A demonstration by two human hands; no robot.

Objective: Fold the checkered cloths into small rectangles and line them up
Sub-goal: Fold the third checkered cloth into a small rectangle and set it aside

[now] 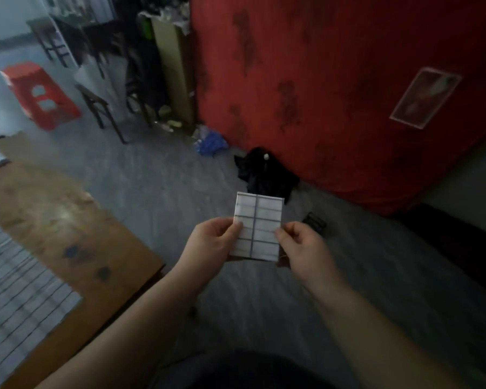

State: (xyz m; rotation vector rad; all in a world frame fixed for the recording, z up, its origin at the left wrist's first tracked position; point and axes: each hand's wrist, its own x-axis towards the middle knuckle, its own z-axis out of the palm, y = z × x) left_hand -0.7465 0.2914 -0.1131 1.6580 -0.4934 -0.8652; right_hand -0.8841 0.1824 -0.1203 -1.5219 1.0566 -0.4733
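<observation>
In the head view, the person is holding a small white folded cloth rectangle with thin dark grid lines (257, 226) up in the air in front of the body, over the grey floor (163, 175) and well apart from the table. The left hand (208, 242) is pinching the cloth's left edge between thumb and fingers, and the right hand (302, 242) is pinching its right edge the same way; both are closed on it. The cloth is looking flat and squared, so its folding seems finished or nearly so.

At the lower left, the brown wooden table (96, 248) is carrying a blurred spread of white, dark-lined fabric (20, 299). Whether that is a row of folded pieces already lined up or cloth waiting to be folded, I cannot tell through the blur.

By my judgement, this piece is only needing to be set down in line on the table. How many cloths are remaining is not showing.

A red plastic stool (40, 94) is standing far off on the left.
</observation>
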